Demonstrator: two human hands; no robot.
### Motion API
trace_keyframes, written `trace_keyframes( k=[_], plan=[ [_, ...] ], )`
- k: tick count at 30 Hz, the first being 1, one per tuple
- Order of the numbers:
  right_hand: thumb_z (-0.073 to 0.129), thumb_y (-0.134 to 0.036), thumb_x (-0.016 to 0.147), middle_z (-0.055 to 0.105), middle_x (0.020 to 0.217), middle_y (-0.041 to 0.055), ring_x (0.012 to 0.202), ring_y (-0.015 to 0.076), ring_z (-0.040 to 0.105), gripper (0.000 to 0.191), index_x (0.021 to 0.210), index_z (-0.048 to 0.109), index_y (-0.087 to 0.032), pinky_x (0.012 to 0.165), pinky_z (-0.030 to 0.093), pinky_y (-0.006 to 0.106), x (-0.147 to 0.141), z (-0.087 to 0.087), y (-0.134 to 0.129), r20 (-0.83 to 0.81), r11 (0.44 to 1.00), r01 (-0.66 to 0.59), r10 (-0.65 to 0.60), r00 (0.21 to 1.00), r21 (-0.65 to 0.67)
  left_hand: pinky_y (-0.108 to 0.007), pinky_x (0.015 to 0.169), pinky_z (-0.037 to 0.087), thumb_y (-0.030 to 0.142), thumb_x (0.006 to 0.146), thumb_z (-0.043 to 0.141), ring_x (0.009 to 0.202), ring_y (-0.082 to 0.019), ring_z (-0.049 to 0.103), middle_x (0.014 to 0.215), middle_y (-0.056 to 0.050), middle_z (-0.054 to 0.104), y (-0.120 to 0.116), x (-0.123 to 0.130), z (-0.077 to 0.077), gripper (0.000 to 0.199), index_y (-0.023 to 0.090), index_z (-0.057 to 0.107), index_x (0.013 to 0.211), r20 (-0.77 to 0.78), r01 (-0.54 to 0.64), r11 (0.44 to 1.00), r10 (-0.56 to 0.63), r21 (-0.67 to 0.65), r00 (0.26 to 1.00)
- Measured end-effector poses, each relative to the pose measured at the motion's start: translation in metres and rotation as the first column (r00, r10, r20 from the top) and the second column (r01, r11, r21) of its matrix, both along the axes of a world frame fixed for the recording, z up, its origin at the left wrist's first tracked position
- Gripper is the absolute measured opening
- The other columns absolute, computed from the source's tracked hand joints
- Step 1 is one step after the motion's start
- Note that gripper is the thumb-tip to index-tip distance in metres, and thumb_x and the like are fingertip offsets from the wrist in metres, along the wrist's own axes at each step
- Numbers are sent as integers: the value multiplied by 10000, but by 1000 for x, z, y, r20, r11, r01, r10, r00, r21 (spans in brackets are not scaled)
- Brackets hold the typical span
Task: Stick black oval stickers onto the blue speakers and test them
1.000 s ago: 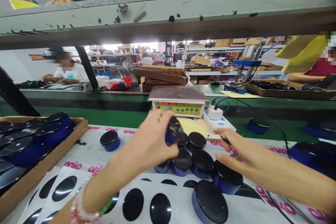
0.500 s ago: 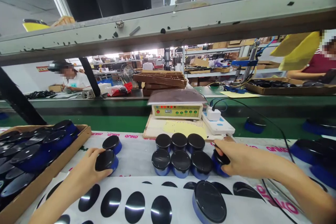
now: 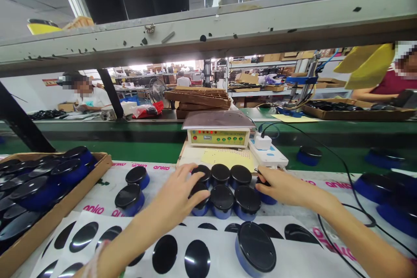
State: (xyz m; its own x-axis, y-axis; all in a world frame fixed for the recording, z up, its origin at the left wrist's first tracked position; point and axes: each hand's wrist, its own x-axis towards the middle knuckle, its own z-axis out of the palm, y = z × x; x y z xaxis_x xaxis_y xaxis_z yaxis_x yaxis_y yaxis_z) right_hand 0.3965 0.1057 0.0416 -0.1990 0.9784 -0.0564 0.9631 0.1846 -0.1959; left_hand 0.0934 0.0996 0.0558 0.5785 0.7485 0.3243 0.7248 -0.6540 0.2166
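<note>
Several round black-topped blue discs (image 3: pixel 221 200) stand in two rows at the middle of the bench. My left hand (image 3: pixel 179 195) is at the left end of these rows, thumb and fingers spread around the end discs; whether it touches them I cannot tell. At the right end, my right hand (image 3: pixel 276 186) has its fingers closed on another blue disc (image 3: pixel 267 197), mostly hidden beneath them. Two discs (image 3: pixel 129 200) stand apart to the left. Closer to me, a larger-looking disc (image 3: pixel 256 249) rests tilted on a white sheet with black ovals (image 3: pixel 197 258).
A cardboard tray (image 3: pixel 94 182) full of similar discs is at left. Behind the rows sit a control box (image 3: pixel 218 137) and a power strip (image 3: pixel 270 156). A black cable (image 3: pixel 350 173) crosses the right side. A shelf (image 3: pixel 208 30) spans overhead. Co-workers sit beyond the green belt (image 3: pixel 156 141).
My left hand has let go of the disc at the left and moved right to the rows. My right hand, still on its disc, has shifted slightly left.
</note>
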Motion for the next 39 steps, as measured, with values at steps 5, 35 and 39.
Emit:
trace_keyframes(
  k=[5,35,39],
  plan=[
    [475,-300,895,573,758,4,678,153,536,135,840,515,-183,619,392,289,1,-4,5,30,999,18,-20,999,41,-464,1098,337,486,946,384,1339,-281,373,1442,-120,416,24,57,-5,463,201,505,1291,-43,87,996,-87,3,995],
    [564,-332,916,593,1171,83,977,207,613,329,1196,552,-160,818,523,418,-22,16,122,158,851,362,-446,881,382,-519,1136,236,496,966,204,1405,-310,257,1520,-101,314,50,83,-45,591,178,319,1451,-160,97,992,-108,-74,981],
    [564,-335,916,590,1180,86,984,210,611,334,1201,550,-160,824,520,422,-23,14,119,169,845,368,-458,873,388,-522,1134,235,487,966,217,1404,-314,256,1519,-102,318,49,83,-44,585,174,327,1447,-149,97,992,-109,-84,983]
  ],
)
